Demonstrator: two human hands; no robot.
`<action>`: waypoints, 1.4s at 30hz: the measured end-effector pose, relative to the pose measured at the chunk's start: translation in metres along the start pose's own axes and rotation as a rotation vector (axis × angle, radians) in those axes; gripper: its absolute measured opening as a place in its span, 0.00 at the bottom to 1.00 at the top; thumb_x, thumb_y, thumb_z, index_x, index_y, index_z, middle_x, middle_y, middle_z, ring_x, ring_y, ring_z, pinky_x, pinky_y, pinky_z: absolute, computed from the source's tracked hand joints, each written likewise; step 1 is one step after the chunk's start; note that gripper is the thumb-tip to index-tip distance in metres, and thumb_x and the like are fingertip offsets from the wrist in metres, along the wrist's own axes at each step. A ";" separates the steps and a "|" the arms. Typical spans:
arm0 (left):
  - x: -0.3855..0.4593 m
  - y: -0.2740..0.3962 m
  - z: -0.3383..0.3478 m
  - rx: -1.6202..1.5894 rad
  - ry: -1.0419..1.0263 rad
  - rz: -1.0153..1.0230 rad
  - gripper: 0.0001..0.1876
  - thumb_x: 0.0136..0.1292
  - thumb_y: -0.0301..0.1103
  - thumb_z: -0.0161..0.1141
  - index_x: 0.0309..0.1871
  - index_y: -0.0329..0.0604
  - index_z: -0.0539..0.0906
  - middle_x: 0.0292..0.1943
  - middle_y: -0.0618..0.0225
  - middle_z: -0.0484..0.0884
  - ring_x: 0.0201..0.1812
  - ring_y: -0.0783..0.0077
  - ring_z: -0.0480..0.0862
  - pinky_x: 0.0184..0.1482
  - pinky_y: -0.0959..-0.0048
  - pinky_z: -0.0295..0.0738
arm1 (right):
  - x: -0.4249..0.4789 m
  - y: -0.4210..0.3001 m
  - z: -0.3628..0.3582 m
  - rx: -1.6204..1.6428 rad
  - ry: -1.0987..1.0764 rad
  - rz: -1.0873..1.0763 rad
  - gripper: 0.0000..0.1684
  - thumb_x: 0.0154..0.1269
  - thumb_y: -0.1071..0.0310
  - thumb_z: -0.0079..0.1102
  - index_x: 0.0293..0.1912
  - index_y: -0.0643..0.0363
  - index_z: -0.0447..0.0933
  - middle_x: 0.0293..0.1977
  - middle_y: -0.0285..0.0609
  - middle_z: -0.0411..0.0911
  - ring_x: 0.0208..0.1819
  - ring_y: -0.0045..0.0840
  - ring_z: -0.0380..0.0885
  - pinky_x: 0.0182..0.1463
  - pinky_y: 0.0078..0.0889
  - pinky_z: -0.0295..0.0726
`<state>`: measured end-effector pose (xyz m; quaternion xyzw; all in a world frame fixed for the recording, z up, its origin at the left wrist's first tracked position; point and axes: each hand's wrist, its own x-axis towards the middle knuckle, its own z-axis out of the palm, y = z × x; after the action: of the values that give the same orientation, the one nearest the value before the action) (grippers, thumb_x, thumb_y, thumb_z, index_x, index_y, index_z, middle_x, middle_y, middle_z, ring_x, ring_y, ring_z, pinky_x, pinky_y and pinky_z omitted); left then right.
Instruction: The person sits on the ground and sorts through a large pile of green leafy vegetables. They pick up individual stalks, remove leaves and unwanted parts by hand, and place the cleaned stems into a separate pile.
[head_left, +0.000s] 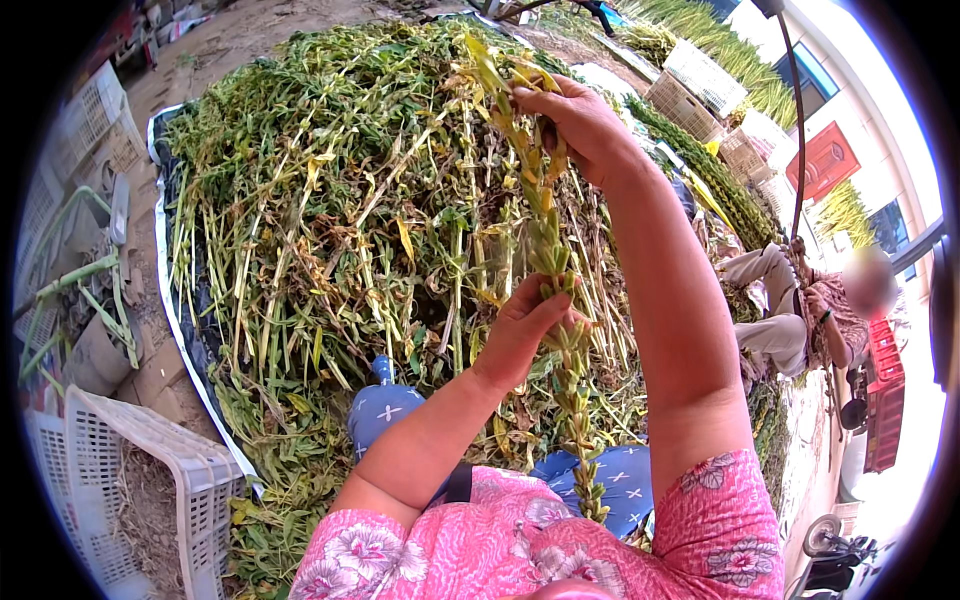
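Observation:
A sesame stalk (549, 240), set thickly with green-yellow seed capsules, runs upright through the middle of the view. My left hand (520, 330) grips it partway along, thumb and fingers closed around the stem. Higher up, my right hand (589, 127) pinches the leafy far end, where a few yellow leaves hang on. The near end of the stalk reaches down in front of my lap, over my blue patterned trousers (626, 480). Behind both hands spreads a large heap of cut stalks and leaves (322, 187), some green, some dry and brown.
A dark sheet with a white edge (161, 217) lies under the heap. White plastic crates (202, 465) stand at the lower left, beside a green metal frame (67, 285). At right, another person (832, 307) sits near a red crate (885, 405). More crates (682, 105) stand upper right.

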<state>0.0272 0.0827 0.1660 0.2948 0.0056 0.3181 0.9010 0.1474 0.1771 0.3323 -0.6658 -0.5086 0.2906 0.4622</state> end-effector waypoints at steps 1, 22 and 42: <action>0.000 0.000 0.000 0.005 0.000 0.002 0.13 0.65 0.33 0.54 0.52 0.42 0.73 0.27 0.74 0.76 0.35 0.74 0.80 0.48 0.65 0.73 | 0.000 -0.004 0.000 -0.014 -0.017 -0.048 0.17 0.58 0.59 0.62 0.43 0.61 0.76 0.29 0.34 0.78 0.23 0.12 0.70 0.27 0.19 0.68; 0.001 -0.003 -0.002 0.025 -0.034 -0.006 0.13 0.65 0.33 0.54 0.52 0.44 0.74 0.27 0.73 0.76 0.37 0.71 0.80 0.48 0.64 0.73 | -0.031 -0.027 -0.031 -0.333 0.294 -0.419 0.13 0.65 0.62 0.53 0.48 0.53 0.76 0.32 0.27 0.82 0.20 0.04 0.64 0.24 0.11 0.66; 0.002 0.002 0.001 -0.039 -0.083 -0.007 0.11 0.63 0.33 0.55 0.47 0.41 0.76 0.25 0.71 0.75 0.36 0.67 0.80 0.47 0.64 0.72 | -0.029 -0.035 -0.058 0.159 -0.022 -0.388 0.19 0.69 0.60 0.49 0.51 0.63 0.74 0.38 0.43 0.81 0.25 0.10 0.73 0.28 0.10 0.69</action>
<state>0.0279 0.0847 0.1682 0.2900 -0.0372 0.3026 0.9072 0.1735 0.1336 0.3850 -0.5136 -0.6076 0.2426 0.5552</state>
